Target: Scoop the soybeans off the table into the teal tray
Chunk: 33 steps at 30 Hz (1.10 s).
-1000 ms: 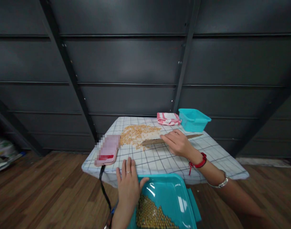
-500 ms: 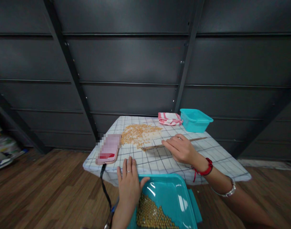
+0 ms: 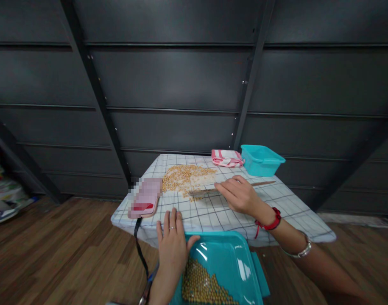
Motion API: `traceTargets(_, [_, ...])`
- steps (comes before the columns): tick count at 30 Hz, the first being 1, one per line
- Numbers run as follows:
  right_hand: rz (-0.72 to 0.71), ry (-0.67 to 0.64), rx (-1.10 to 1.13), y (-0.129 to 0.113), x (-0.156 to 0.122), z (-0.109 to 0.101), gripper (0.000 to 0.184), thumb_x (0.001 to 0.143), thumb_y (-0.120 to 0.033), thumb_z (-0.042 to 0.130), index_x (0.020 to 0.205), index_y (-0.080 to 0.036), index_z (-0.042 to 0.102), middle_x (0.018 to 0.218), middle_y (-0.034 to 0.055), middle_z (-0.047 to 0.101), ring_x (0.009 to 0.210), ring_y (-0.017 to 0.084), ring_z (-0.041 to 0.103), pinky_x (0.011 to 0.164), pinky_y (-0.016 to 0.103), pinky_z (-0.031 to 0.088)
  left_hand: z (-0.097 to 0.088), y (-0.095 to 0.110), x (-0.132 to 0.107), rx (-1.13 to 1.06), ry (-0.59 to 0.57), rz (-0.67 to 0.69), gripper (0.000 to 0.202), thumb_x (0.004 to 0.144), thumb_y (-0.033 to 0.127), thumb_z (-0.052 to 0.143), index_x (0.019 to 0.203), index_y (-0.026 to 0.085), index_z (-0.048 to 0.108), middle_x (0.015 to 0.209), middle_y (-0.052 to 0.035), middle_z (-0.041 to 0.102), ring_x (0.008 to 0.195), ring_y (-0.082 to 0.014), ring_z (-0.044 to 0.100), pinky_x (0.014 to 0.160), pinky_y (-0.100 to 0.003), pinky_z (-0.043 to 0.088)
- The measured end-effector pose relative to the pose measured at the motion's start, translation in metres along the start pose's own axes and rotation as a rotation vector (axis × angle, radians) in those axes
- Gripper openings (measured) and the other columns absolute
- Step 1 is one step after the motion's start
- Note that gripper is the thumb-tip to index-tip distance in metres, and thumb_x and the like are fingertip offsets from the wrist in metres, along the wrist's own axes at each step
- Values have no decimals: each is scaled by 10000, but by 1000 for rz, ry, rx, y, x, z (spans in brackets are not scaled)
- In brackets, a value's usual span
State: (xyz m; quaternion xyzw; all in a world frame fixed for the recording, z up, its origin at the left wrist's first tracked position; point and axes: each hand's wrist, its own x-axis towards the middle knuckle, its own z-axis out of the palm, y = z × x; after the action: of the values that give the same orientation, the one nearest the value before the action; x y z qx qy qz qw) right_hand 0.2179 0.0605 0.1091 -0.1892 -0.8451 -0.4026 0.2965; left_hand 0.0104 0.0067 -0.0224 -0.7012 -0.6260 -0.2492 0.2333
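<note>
No legible txt, brand, no. or sign on anything in view, AFAICT.

A glossy teal tray (image 3: 227,256) with rounded corners is partly filled with golden-brown beans (image 3: 202,284), which are gathered toward its near left part, its far right floor being exposed. Beyond the tray, yellow beans (image 3: 183,173) are spread in a loose, uneven patch. Closer to the tray than most of these, a thin brown strip (image 3: 204,192) is held roughly crosswise.

There are two hands (image 3: 172,250) (image 3: 240,197), two tubs (image 3: 227,250) (image 3: 262,166), one strip (image 3: 203,192), one towel (image 3: 226,158).
</note>
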Motion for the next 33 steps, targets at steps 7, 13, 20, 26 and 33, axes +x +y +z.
traceTargets(7, [-24, -10, 13, -5, 2, -4, 297, 768, -15, 313, 935, -103, 542, 672, 48, 575, 640, 143, 439, 606, 298, 345, 0, 0, 0, -12, -16, 2, 798, 717, 675, 256, 1185, 62, 460, 1231, -198, 488, 1163, -335, 390, 941, -520, 278])
traceTargets(13, [-30, -13, 32, -8, -1, -12, 306, 755, -10, 318, 955, -92, 535, 683, 52, 585, 646, 143, 446, 613, 301, 354, -1, 0, 0, 5, -14, 0, 807, 718, 683, 222, 1171, 67, 478, 1224, -189, 499, 1153, -332, 405, 936, -510, 289])
traceTargets(20, [-33, -18, 37, -12, -2, -16, 292, 773, -22, 322, 956, -99, 535, 711, 55, 599, 649, 138, 453, 615, 297, 358, -1, 0, 0, 23, 2, -2, 803, 721, 686, 210, 1158, 74, 491, 1221, -176, 506, 1150, -324, 413, 939, -500, 289])
traceTargets(26, [-58, -14, 41, -14, -1, -20, 284, 793, -35, 315, 968, -89, 533, 718, 65, 605, 656, 144, 467, 625, 306, 372, -1, -1, 0, 10, -6, -3, 808, 719, 688, 209, 1161, 72, 488, 1221, -182, 504, 1157, -326, 405, 943, -503, 282])
traceTargets(33, [-56, -18, 63, -18, -4, -26, 250, 786, -40, 383, 981, -97, 529, 719, 55, 603, 683, 143, 490, 641, 303, 381, -1, -1, 0, -3, -39, -7, 809, 718, 686, 224, 1186, 70, 461, 1222, -190, 500, 1166, -328, 392, 961, -519, 245])
